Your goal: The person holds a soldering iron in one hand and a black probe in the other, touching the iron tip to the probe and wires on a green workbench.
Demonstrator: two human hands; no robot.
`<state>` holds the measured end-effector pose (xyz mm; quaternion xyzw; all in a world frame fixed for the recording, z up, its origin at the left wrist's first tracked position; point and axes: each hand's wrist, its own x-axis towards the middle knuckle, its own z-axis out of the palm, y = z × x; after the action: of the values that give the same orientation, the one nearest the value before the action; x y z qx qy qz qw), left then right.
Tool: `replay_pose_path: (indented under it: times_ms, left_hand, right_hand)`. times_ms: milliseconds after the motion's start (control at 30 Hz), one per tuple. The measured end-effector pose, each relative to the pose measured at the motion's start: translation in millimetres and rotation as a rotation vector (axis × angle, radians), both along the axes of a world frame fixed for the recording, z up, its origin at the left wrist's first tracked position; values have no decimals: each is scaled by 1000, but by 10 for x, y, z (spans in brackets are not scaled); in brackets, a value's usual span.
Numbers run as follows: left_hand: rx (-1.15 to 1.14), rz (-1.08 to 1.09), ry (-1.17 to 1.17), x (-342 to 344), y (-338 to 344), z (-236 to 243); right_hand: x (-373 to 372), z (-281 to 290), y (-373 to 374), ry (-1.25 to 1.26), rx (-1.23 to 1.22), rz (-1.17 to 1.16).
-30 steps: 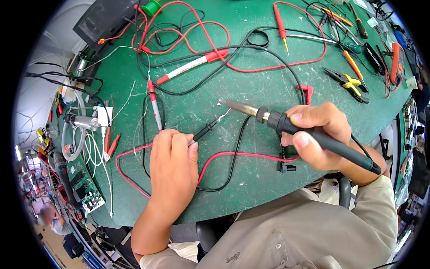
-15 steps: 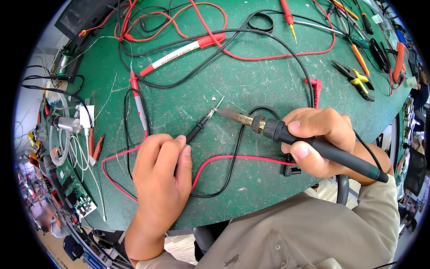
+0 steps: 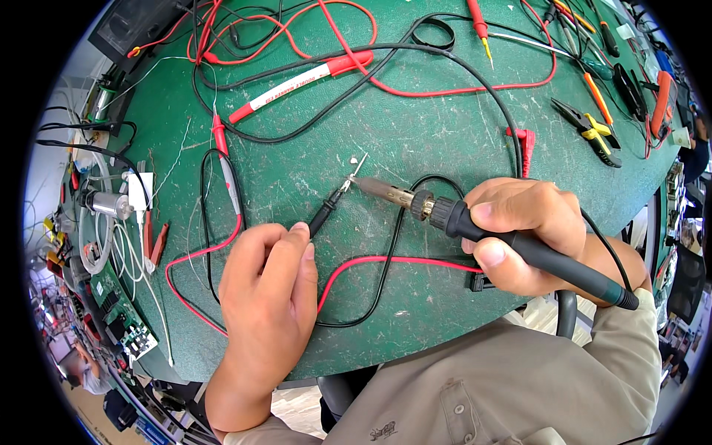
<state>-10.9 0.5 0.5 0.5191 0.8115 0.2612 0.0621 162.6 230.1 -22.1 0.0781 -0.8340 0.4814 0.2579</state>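
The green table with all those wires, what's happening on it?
A person is working at the green table with both hands. The right hand grips a soldering iron. The left hand holds a black probe. The iron's tip is right at the probe's bare metal end; I can't be sure whether they touch. Around them lie red and black wires, a red-and-white marker and pliers.

black probe [image 3: 322,218] | slanted, metal end bare | black soldering iron [image 3: 535,251] | tip at that end
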Motion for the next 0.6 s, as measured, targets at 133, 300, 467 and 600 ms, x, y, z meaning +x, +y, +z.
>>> replay_pose_path:
  times_ms: [133, 300, 467, 600]
  left_hand:
    - [41, -31, 44, -26, -12, -38]
    - [42, -25, 34, -15, -6, -33]
    - [47, -20, 25, -11, -11, -38]
    - [55, -29, 31, -5, -7, -33]
  right_hand:
    - [-8, 8, 1, 0, -2, 11]
    - [-6, 3, 0, 1, -6, 9]
    - [-3, 10, -1, -21, -15, 7]
    - [17, 15, -10, -41, -17, -11]
